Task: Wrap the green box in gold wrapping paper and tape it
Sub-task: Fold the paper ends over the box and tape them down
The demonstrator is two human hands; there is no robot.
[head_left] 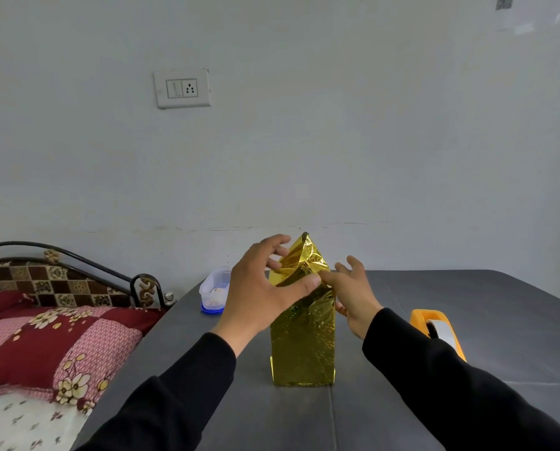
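A tall box stands upright on the grey table (402, 320), fully covered in shiny gold wrapping paper (303, 340); no green shows. The paper's loose top end sticks up in a crumpled peak. My left hand (259, 288) grips that top flap, thumb pressing on the near side and fingers curled over the far side. My right hand (353, 291) touches the same folded top from the right, its forefinger pushing the paper inward and the other fingers spread. An orange tape dispenser (434, 330) lies on the table to the right, partly behind my right sleeve.
A clear plastic container (214, 292) with a blue lid underneath sits at the table's far left corner. A bed with a patterned red and pink pillow (54, 346) stands against the table's left edge. A white wall with a switch socket rises behind.
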